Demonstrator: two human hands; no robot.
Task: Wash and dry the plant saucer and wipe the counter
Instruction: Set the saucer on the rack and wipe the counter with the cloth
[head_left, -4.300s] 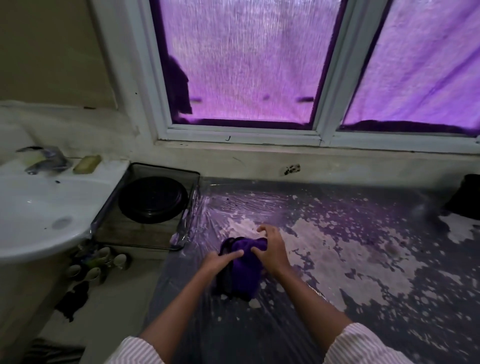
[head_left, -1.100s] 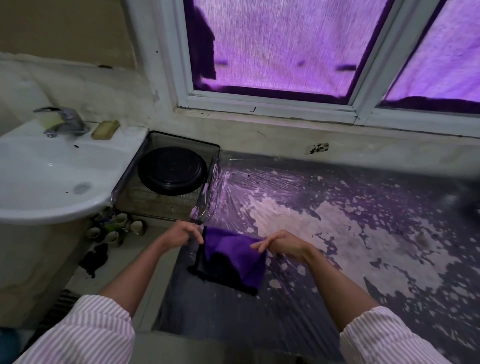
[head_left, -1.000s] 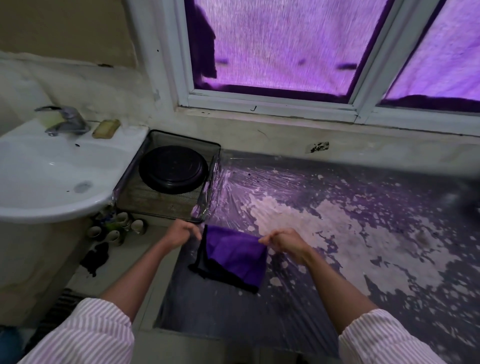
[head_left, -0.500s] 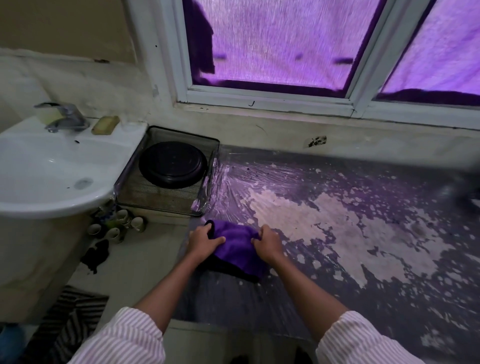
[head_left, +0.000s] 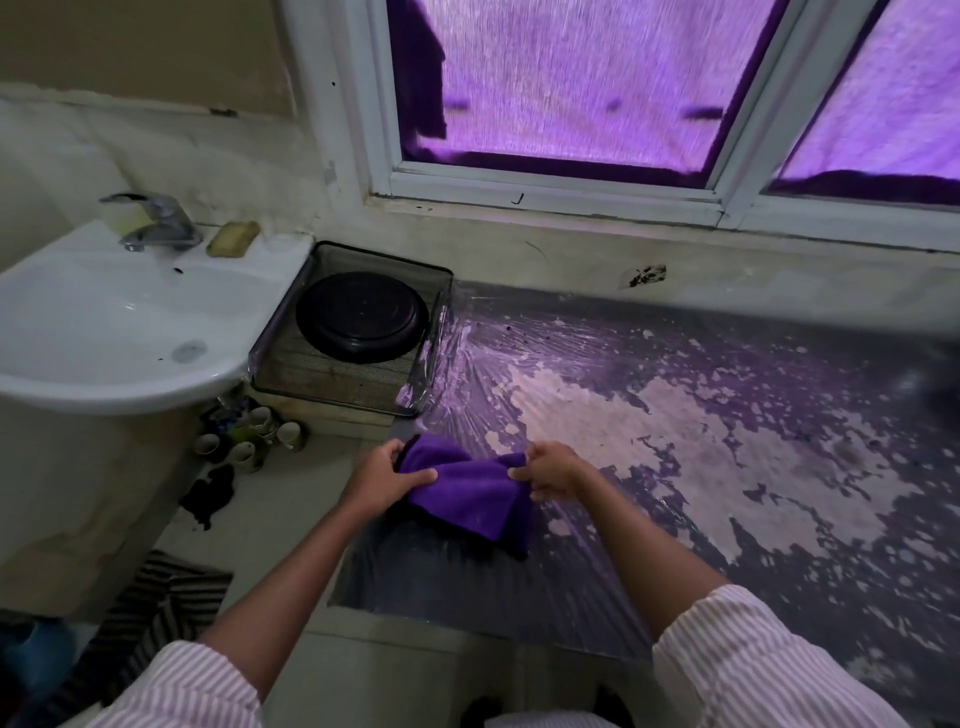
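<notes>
At the bottom edge of the view, two pink-striped sleeves (head_left: 753, 660) frame bare forearms that reach forward over the near left part of the counter (head_left: 727, 467). Between them, the left hand (head_left: 387, 480) grips the left end of a purple cloth (head_left: 467, 493), fingers curled under the bunched fabric and thumb laid across the top. The right hand (head_left: 553, 470) pinches the cloth's upper right corner with its fingers curled tight. The cloth is folded over, has a dark border, and sags between the two hands; whether its lower edge touches the counter cannot be told. A wrinkled clear film covers the counter, whose grey surface is broken by large pale patches. Down to the left, a striped mat (head_left: 156, 597) lies on the floor, and small cups (head_left: 249, 436) cluster under the basin. Farther back, at the counter's left end, the black plant saucer (head_left: 363, 317) sits in a clear tray (head_left: 332, 384), just beside a white sink (head_left: 104, 322). A metal tap (head_left: 156, 221) and a bar of soap (head_left: 232, 239) rest on the sink's rear ledge. Beyond everything, a white-framed window (head_left: 384, 130) glows purple.
</notes>
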